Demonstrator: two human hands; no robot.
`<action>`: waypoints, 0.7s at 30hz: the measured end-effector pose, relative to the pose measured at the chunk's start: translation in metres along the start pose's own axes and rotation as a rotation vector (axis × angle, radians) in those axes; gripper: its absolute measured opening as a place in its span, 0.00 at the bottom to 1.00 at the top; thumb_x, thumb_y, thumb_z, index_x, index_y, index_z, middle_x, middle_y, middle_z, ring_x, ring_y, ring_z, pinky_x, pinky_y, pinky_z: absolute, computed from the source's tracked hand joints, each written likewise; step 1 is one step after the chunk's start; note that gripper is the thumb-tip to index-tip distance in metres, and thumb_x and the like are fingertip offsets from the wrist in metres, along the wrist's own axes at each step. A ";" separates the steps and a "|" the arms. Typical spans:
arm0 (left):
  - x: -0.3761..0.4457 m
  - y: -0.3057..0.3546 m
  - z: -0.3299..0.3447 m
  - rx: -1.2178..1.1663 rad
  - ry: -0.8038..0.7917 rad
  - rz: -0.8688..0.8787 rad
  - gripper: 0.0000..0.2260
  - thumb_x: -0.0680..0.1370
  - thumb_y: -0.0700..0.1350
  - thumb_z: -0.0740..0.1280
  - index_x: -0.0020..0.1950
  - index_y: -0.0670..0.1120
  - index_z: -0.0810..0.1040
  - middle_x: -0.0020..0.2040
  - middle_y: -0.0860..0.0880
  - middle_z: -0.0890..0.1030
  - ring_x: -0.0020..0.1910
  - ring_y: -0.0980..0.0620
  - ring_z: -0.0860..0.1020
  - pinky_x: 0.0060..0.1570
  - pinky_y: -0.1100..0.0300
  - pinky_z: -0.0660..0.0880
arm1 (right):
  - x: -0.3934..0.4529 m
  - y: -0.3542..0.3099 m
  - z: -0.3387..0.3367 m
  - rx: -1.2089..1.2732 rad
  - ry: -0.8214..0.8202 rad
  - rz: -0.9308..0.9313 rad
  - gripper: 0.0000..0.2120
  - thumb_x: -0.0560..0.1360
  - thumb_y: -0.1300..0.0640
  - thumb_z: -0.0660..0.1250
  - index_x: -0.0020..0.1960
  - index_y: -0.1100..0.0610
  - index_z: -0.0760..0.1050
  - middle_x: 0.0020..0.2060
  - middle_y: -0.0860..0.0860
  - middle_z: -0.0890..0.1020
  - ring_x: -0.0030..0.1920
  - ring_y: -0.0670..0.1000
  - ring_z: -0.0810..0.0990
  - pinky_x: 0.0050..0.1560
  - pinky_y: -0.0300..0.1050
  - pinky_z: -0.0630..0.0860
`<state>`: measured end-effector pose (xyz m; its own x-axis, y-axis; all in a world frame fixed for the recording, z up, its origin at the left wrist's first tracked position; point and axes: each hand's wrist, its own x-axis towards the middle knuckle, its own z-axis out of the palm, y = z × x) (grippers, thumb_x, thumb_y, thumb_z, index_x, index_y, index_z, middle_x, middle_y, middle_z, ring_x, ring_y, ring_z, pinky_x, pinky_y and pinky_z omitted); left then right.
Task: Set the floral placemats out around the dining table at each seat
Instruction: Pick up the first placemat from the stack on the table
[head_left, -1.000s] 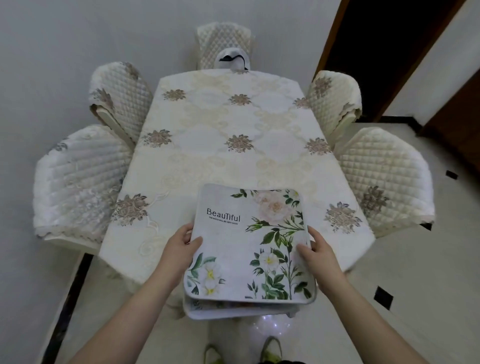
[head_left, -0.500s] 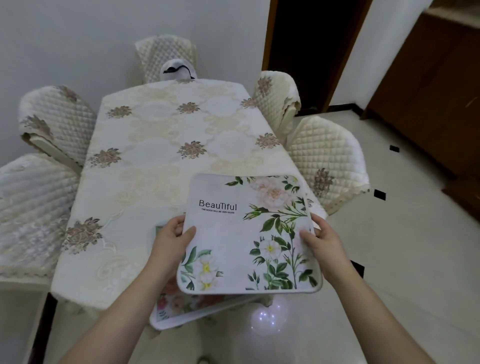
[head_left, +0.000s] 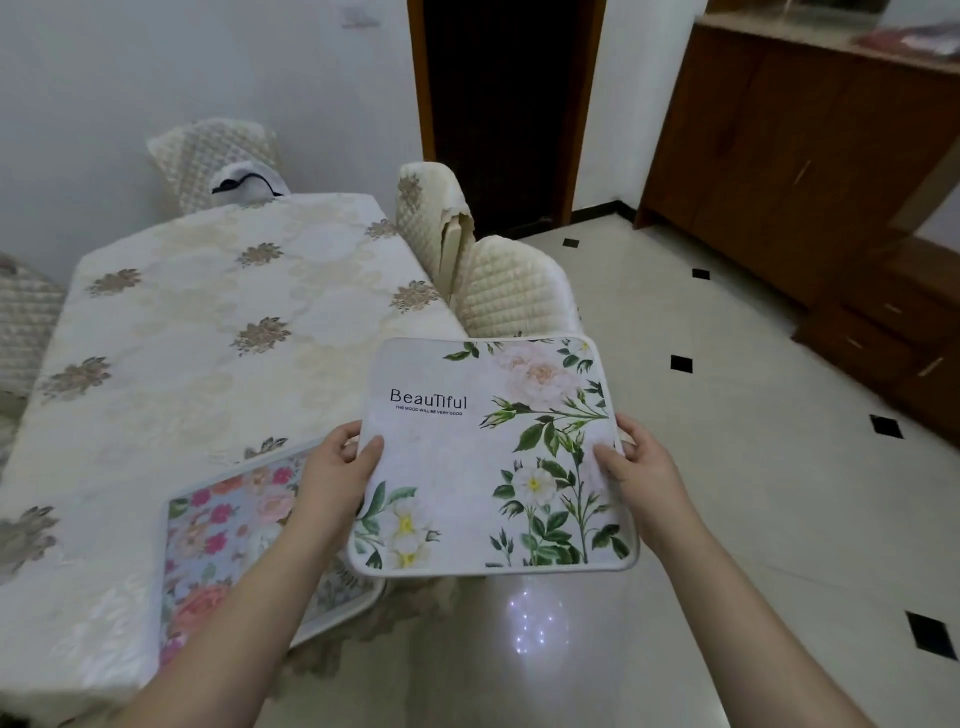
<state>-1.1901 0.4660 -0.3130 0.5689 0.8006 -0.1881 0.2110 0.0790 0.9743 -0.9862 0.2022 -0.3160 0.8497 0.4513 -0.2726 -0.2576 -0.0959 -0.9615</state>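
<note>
Since half a second before: swung rightward with the white mat (head_left: 488, 457), now carried past the table's (head_left: 208, 332) right edge above the floor at 6 o'clock; more of the pink mat (head_left: 228, 525) left uncovered on the table's near end at 8 o'clock. Gripped at 9 o'clock by left hand (head_left: 337, 478) and at 3 o'clock by right hand (head_left: 636, 473), thumbs on top. Printed: "BeauTiful", smaller "THE MOOD WILL BE VERY GOOD".

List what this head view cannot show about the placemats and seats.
- Pink-flowered placemat: its right part hidden by the left hand and forearm.
- White placemat: whether more lie stacked beneath, hidden by its top face.
- Left-side chair: cut off by the frame edge.
</note>
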 end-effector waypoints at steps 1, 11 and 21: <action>-0.002 0.003 0.011 0.001 -0.010 0.007 0.06 0.80 0.43 0.68 0.56 0.50 0.77 0.42 0.51 0.87 0.39 0.47 0.86 0.35 0.52 0.81 | 0.000 -0.001 -0.011 0.009 0.007 0.003 0.19 0.78 0.62 0.66 0.64 0.43 0.72 0.47 0.50 0.87 0.46 0.54 0.87 0.42 0.52 0.82; 0.009 0.017 0.075 0.013 -0.089 0.022 0.06 0.80 0.42 0.69 0.56 0.50 0.79 0.42 0.49 0.87 0.39 0.44 0.86 0.39 0.48 0.82 | 0.005 -0.008 -0.074 0.047 0.094 0.030 0.16 0.78 0.63 0.66 0.57 0.42 0.74 0.45 0.51 0.88 0.43 0.54 0.87 0.34 0.47 0.82; 0.070 0.028 0.124 0.021 -0.149 0.058 0.07 0.79 0.42 0.69 0.55 0.53 0.80 0.42 0.48 0.87 0.37 0.47 0.86 0.33 0.54 0.80 | 0.065 -0.012 -0.087 -0.013 0.214 0.045 0.18 0.77 0.66 0.66 0.61 0.48 0.73 0.43 0.51 0.88 0.42 0.55 0.87 0.46 0.55 0.83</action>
<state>-1.0451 0.4508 -0.3140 0.6918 0.7065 -0.1490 0.1899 0.0211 0.9816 -0.8879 0.1557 -0.3256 0.9161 0.2480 -0.3149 -0.2925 -0.1238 -0.9482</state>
